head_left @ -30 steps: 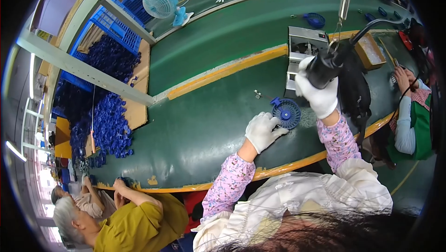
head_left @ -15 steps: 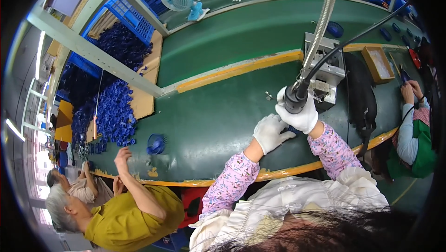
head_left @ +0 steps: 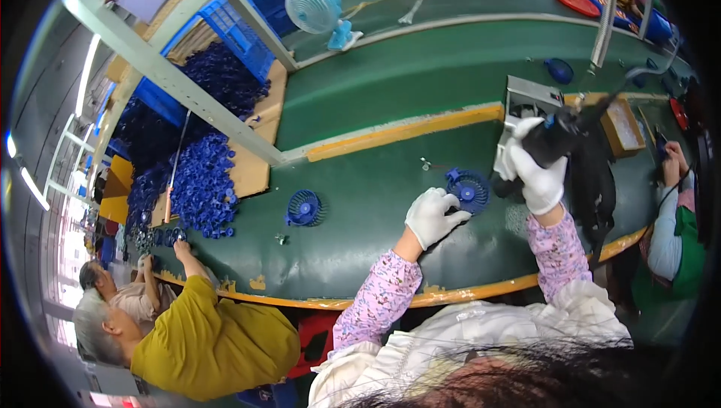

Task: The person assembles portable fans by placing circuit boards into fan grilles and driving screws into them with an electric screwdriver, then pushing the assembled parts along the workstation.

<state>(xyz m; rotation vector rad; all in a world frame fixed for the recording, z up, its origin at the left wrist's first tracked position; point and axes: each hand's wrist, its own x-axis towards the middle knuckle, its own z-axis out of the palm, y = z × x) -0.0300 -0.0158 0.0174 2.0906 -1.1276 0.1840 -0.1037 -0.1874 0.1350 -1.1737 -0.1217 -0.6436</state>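
Right of the frame's centre, a white-gloved left hand (head_left: 432, 219) touches a round blue fan guard (head_left: 472, 190), its grip unclear, while the gloved right hand (head_left: 539, 176) clasps a tilted black tool (head_left: 554, 137).

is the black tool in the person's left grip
No, the right grip holds the black tool, while the left grip is at the edge of a round blue fan piece.
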